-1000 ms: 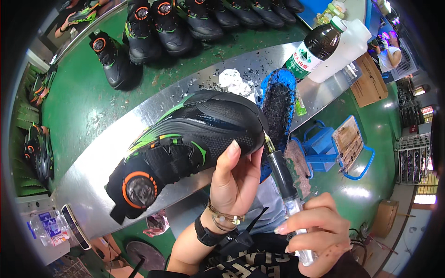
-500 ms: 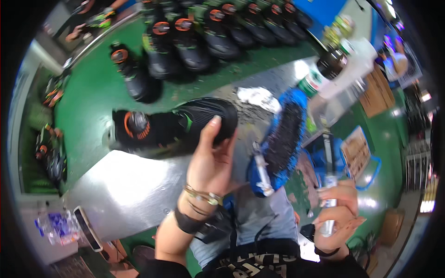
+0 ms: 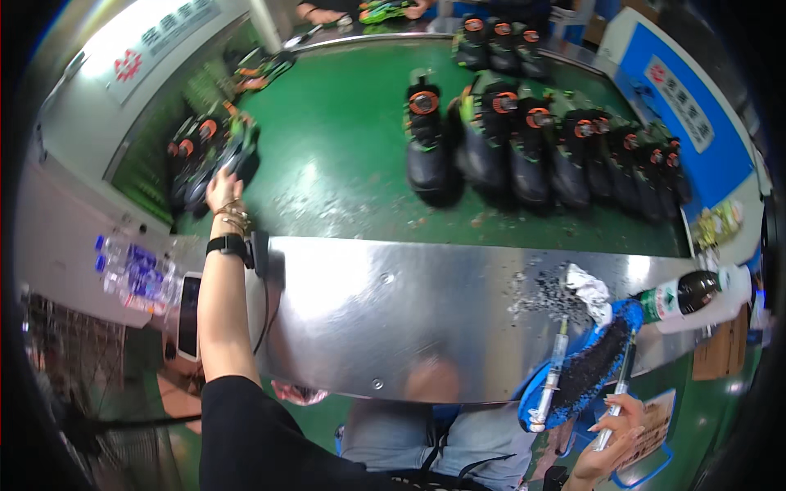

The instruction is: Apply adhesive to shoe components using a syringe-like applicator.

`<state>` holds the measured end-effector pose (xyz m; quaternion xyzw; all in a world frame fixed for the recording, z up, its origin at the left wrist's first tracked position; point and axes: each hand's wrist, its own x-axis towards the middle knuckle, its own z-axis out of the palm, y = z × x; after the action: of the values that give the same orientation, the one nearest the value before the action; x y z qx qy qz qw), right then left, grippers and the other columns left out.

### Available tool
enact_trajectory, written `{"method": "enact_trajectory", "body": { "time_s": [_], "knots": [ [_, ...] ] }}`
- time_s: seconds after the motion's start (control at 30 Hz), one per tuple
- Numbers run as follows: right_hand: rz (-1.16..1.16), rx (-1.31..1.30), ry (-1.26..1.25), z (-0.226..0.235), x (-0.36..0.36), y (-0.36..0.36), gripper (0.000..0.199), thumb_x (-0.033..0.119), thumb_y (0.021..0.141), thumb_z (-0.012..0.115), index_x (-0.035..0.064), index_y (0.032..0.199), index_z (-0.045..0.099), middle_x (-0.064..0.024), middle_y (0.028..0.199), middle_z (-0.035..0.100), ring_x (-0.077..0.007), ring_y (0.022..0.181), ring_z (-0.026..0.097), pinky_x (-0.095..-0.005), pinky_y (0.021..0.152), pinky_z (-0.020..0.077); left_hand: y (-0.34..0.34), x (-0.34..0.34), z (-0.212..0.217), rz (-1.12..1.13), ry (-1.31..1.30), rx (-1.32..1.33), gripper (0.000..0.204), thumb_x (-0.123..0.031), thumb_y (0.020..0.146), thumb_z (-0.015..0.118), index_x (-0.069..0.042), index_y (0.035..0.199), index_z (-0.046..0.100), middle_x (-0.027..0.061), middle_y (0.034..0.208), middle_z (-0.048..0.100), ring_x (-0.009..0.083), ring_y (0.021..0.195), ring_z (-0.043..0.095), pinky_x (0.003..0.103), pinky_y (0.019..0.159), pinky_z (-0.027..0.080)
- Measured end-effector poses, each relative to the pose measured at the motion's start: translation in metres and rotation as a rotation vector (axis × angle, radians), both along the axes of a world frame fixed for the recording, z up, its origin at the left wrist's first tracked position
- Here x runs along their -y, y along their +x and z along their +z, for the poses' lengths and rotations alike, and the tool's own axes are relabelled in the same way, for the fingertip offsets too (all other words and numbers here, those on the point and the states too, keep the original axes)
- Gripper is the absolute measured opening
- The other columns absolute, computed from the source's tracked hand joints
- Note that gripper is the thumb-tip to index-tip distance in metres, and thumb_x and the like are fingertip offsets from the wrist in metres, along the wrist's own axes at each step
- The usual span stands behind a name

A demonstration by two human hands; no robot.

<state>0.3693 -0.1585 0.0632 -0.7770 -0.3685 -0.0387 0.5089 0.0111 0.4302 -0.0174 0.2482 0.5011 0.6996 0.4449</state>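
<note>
My left hand [image 3: 224, 190] reaches far to the left. Its fingers are on the dark toe of a black sports shoe [image 3: 237, 155] with green and orange trim, at the near side of a small group of shoes; the fingertips are partly hidden. In my right hand [image 3: 616, 438], low at the right, is a slim tool [image 3: 627, 368] with a pale silver handle and a dark shaft. Its shaft lies over the rim of an oblong blue tray [image 3: 536, 385] filled with black crumbs. A second slim tool [image 3: 553, 372], whitish, rests along the tray's left side.
Several black shoes [image 3: 532, 155] stand in a row on the green surface [image 3: 327, 164]. Black crumbs and a crumpled white wipe [image 3: 588, 286] lie on the metal table [image 3: 352, 311]. A dark bottle [image 3: 696, 290], a phone [image 3: 189, 315] and plastic bottles [image 3: 135, 274] flank it. Another person's hands [image 3: 323, 15] show beyond.
My left hand has carried the shoe from over the metal table to the far left group. My right hand has lowered, keeping the slim tool. The view has turned left.
</note>
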Motion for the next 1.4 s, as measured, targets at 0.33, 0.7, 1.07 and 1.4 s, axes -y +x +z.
{"method": "enact_trajectory", "body": {
  "time_s": [0.33,0.7,1.07,1.4],
  "knots": [
    [0.106,0.003,0.054,-0.011,-0.024,-0.010,0.056,0.031,0.097,0.017,0.0008,0.058,0.041,-0.0212,0.090,0.055,-0.0287,0.087,0.051,-0.0406,0.088,0.0374,-0.108,0.240,0.030,0.020,-0.602,-1.960,0.075,-0.038,0.076,0.067,-0.020,0.140,0.032,0.0164,0.145,0.027,0.0418,0.132,0.026,0.063,0.103,0.021],
    [0.122,-0.017,0.161,0.003,-0.023,-0.037,0.064,0.031,0.096,0.019,-0.0029,0.052,0.051,-0.0210,0.085,0.058,-0.0262,0.082,0.052,-0.0345,0.078,0.0400,-0.190,0.235,0.006,-0.233,-0.260,-1.684,0.081,-0.031,0.070,0.074,-0.002,0.135,0.034,0.0252,0.109,0.058,0.0394,0.100,0.054,0.044,0.090,0.042],
    [0.141,-0.148,0.139,-0.002,-0.031,-0.023,0.061,0.034,0.100,0.019,-0.0024,0.062,0.050,-0.0179,0.103,0.056,-0.0246,0.089,0.051,-0.0354,0.086,0.0372,-0.069,0.248,0.027,-0.262,0.267,-1.592,0.058,-0.014,0.074,0.067,0.005,0.125,0.046,0.0223,0.115,0.058,0.0352,0.101,0.058,0.038,0.090,0.045],
    [0.084,-0.048,0.029,-0.007,-0.045,-0.007,0.059,0.032,0.099,0.013,-0.0019,0.069,0.051,-0.0236,0.109,0.054,-0.0279,0.094,0.053,-0.0393,0.091,0.0390,0.246,0.145,0.011,-1.199,-0.646,0.162,0.070,-0.035,0.088,0.059,0.010,0.131,0.027,0.0286,0.106,0.057,0.0337,0.088,0.064,0.041,0.074,0.056]
  ]
}}
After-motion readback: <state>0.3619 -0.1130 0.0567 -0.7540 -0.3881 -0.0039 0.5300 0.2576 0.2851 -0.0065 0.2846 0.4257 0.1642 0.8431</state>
